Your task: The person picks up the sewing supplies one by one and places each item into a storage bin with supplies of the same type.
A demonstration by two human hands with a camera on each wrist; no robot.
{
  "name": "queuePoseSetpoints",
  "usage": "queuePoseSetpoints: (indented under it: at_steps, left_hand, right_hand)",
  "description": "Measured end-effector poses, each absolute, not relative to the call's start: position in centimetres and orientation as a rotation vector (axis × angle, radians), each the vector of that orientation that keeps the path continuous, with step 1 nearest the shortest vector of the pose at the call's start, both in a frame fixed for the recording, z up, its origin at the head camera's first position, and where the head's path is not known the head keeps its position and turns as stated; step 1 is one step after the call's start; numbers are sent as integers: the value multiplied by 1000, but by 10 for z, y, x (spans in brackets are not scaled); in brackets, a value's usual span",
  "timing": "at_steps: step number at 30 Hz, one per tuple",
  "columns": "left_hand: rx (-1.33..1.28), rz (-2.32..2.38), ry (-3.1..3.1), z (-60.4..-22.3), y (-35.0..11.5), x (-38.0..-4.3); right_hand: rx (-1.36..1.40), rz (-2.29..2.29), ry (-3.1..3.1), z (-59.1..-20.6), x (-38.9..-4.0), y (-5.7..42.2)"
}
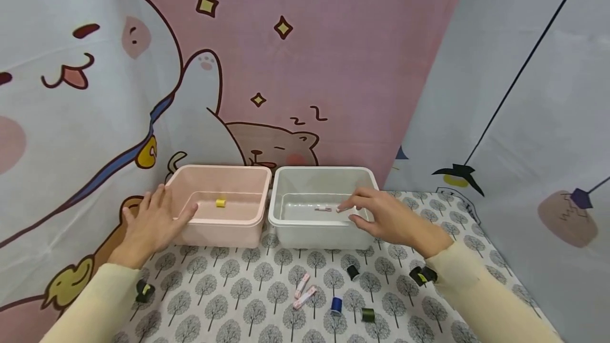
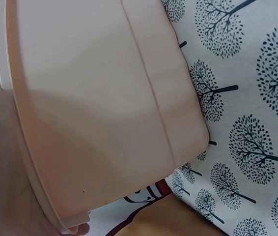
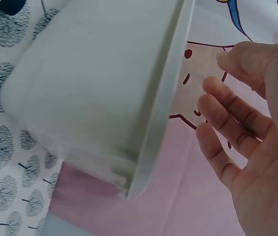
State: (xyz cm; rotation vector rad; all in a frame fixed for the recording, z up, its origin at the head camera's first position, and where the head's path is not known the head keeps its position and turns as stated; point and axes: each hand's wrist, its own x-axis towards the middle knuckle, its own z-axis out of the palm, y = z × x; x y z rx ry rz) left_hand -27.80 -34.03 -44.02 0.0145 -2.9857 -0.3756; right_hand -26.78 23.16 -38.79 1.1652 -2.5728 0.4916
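Observation:
My left hand (image 1: 150, 224) rests at the left rim of the pink bin (image 1: 216, 232), fingers spread. A yellow thread spool (image 1: 221, 203) lies inside that bin. Over the right side of the light grey bin (image 1: 319, 236) is my right hand (image 1: 385, 216). In the right wrist view its thumb and fingers (image 3: 218, 115) stand apart, with nothing visible between them. One slim pinkish piece (image 1: 323, 209) lies in the grey bin. Another small pinkish piece (image 1: 339, 209) shows just by the right fingertips; whether it touches them I cannot tell.
Two pink-and-white strips (image 1: 305, 297) lie on the tree-print cloth (image 1: 252, 311) in front of the bins. Near them are a black spool (image 1: 352, 272), a blue spool (image 1: 336, 306) and a dark green spool (image 1: 368, 315). A printed cartoon curtain (image 1: 343, 68) hangs behind.

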Motion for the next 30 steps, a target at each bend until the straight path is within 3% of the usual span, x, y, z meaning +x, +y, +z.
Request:
queuePoseSetpoints:
  at_steps: [30]
  left_hand:
    - [-30, -348, -3053, -437, -350, -280]
  right_hand:
    - [1230, 685, -2489, -447, -231, 261]
